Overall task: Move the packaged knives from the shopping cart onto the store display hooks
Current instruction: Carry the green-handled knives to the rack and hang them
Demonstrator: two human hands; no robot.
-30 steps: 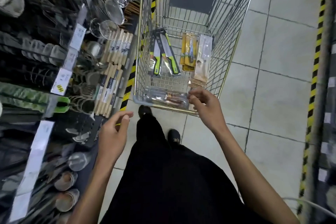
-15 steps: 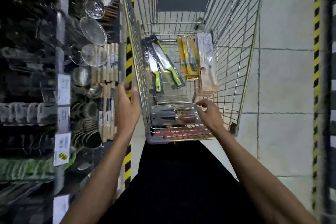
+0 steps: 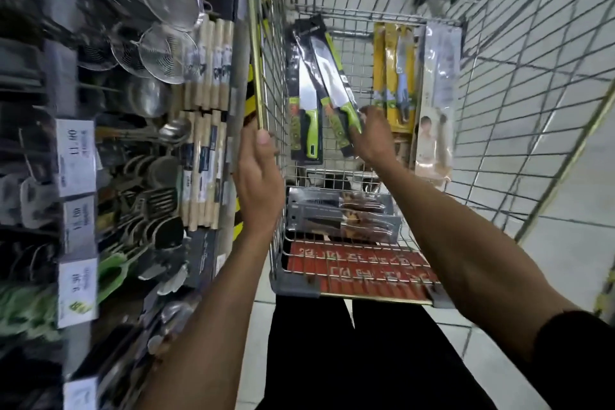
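Note:
A wire shopping cart (image 3: 492, 83) stands in front of me with packaged knives on its floor. Two green-handled knives in black packs lie at the left; my right hand (image 3: 374, 136) is closed on the handle end of the right one (image 3: 331, 76), while the other (image 3: 304, 103) lies beside it. Yellow-carded knives (image 3: 394, 76) and a clear-packed knife (image 3: 437, 93) lie further right. Grey packs of brown-handled knives (image 3: 342, 218) rest across the near end. My left hand (image 3: 258, 183) grips the cart's left rim.
The store display (image 3: 139, 130) on the left carries strainers, ladles, spatulas, wooden rolling pins and white price tags on hooks. A red sign plate (image 3: 359, 268) covers the cart's near end. Tiled floor lies to the right of the cart.
My right hand left the grey packs at the near end and reached deeper to take hold of the green-handled knife. My left hand moved onto the cart's left rim. The view closed in on the cart.

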